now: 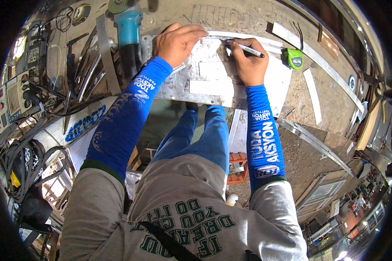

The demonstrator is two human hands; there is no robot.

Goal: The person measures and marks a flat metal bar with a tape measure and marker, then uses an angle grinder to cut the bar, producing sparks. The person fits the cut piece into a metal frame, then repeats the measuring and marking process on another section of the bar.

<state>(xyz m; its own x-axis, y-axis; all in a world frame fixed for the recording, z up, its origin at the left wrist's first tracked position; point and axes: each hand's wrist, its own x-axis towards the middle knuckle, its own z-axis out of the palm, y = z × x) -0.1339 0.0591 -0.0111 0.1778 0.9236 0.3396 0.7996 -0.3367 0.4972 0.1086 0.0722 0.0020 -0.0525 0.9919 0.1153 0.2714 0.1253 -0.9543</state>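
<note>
A black-and-white marker pen [252,51] is gripped in my right hand [251,65], its writing end down by a pale narrow strip [244,35]. My left hand [177,42] has its fingers together and bent over the left end of that strip, holding it against the worktop. Both hands are over a shiny metal sheet [163,91] with pale rectangular pieces [209,87] on it. Just right of my right hand lies a green tape measure [294,58]. The pen's tip is partly hidden by my fingers.
A teal angle grinder [128,30] lies left of my left hand, beside a flat metal bar [106,52]. A yellow-black tape measure [81,14] sits at the far left. Further left are a welding machine [15,102] and coiled cables [28,161]. A long metal strip [322,63] crosses the right.
</note>
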